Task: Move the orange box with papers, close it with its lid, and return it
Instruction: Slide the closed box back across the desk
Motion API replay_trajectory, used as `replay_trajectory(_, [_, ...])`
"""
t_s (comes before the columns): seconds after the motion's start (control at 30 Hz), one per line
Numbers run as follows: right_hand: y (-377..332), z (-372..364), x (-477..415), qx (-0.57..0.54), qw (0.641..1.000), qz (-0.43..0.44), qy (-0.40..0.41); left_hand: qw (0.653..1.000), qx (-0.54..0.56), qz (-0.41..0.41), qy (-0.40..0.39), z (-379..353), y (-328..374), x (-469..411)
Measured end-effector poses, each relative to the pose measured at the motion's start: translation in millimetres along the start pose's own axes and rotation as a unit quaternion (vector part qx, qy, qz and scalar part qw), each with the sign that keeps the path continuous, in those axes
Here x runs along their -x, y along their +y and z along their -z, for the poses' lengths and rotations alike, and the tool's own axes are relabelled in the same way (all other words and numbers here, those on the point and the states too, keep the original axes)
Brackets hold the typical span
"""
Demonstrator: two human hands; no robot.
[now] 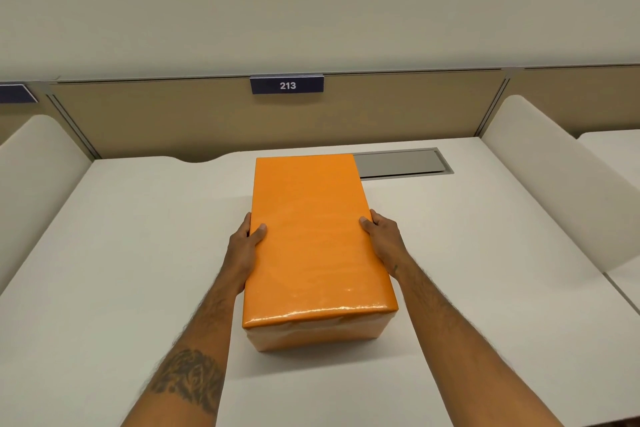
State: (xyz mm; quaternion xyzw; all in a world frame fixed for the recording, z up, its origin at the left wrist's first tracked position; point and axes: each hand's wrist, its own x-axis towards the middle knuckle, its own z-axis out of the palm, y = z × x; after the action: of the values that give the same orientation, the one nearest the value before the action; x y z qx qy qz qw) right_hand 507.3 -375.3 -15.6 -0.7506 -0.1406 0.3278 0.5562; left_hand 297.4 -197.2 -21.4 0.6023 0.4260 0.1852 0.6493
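Orange box (pixel 313 239) sits lid-on on the white worktop (pixel 131 253), long axis running away from me. I see the left hand (pixel 247 246) clamped on its left side and the right hand (pixel 381 239) on its right side, thumbs over the lid's edges, so the box is between both grips. Grey cable hatch (pixel 401 163) lies beyond the right grip, "213" sign (pixel 287 85) further back.
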Motion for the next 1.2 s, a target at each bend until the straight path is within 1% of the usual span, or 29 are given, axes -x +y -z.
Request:
replay_trajectory(0.13, [-0.3, 0.8, 3.0, 0.013, 1.000, -0.009, -0.001, 1.000, 0.001, 0.005, 0.002, 2.0, 2.7, 2.3])
replay_trajectory(0.27, [-6.1, 5.7, 8.8, 0.031, 0.999, -0.021, -0.025, 0.999, -0.045, 0.007, -0.002, 4.1, 8.6, 8.4])
replay_trajectory(0.33, [-7.7, 7.2, 13.3, 0.046, 0.998, -0.022, -0.023, 0.998, -0.063, 0.009, 0.005, 4.4, 8.9, 12.6])
replay_trajectory(0.4, [-6.4, 7.4, 19.7, 0.053, 0.998, -0.030, -0.020, 0.997, -0.067, 0.031, 0.005, 6.0, 5.7, 15.6])
replay_trajectory(0.47, [-2.6, 7.6, 27.0, 0.049, 0.998, -0.035, -0.022, 0.997, -0.056, 0.060, -0.012, 8.0, 3.0, 20.0])
replay_trajectory(0.53, [1.2, 7.1, 33.6, 0.049, 0.998, -0.032, -0.021, 0.995, -0.061, 0.071, -0.027, 9.6, 3.6, 28.0])
replay_trajectory(0.67, [5.6, 2.9, 46.1, 0.048, 0.998, -0.025, -0.011, 0.994, -0.095, 0.047, -0.037, 7.5, 4.4, 40.2])
replay_trajectory(0.87, [4.0, -6.2, 54.1, 0.037, 0.999, -0.005, -0.011, 0.987, -0.157, 0.002, 0.021, 15.3, 6.9, 49.1])
replay_trajectory(1.03, [-18.2, -22.0, 49.5, 0.030, 0.999, 0.015, -0.031, 0.980, -0.183, -0.027, 0.069, 33.8, 27.7, 52.9])
replay_trajectory(1.2, [-51.7, -44.5, 38.0, 0.019, 0.997, 0.050, -0.054, 0.977, -0.189, -0.054, 0.083, 65.7, 55.9, 53.9])
